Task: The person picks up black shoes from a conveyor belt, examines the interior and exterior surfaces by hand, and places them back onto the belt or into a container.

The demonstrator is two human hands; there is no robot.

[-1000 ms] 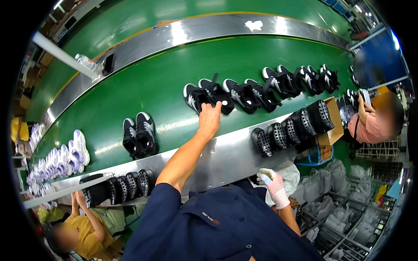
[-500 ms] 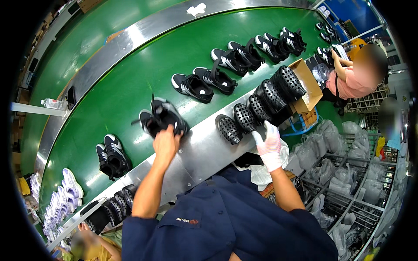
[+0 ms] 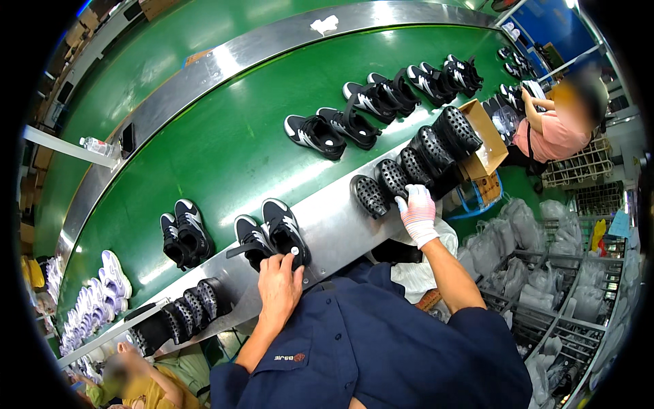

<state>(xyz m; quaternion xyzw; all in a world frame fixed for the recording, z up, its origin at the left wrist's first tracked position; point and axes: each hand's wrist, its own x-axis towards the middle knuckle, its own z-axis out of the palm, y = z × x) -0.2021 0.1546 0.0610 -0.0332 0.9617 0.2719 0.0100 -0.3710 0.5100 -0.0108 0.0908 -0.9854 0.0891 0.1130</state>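
Note:
My bare left hand (image 3: 279, 283) grips the heel opening of a black sneaker (image 3: 281, 221) with grey and white trim. Its mate (image 3: 251, 238) sits just left of it, strap out to the side; both straddle the green surface and the metal ledge. On my right hand (image 3: 417, 213) is a white glove with pinkish stripes. Its thumb and fingers close around the near end of a black perforated shoe form (image 3: 392, 177), which stands in a row. The nearest perforated form (image 3: 370, 196) lies left of that hand. Another sneaker pair (image 3: 185, 233) stands farther left.
More black sneakers (image 3: 315, 135) line the green surface (image 3: 231, 163) toward the far right. A cardboard box (image 3: 494, 143) stands beyond the forms. More perforated forms (image 3: 199, 303) sit at the lower left. A co-worker (image 3: 555, 129) works at right; wire racks (image 3: 579, 273) hold bagged items.
My left hand has brought the sneaker pair nearer and turned it, toes now away from me, onto the ledge edge. My right hand's fingers have closed in on a perforated form.

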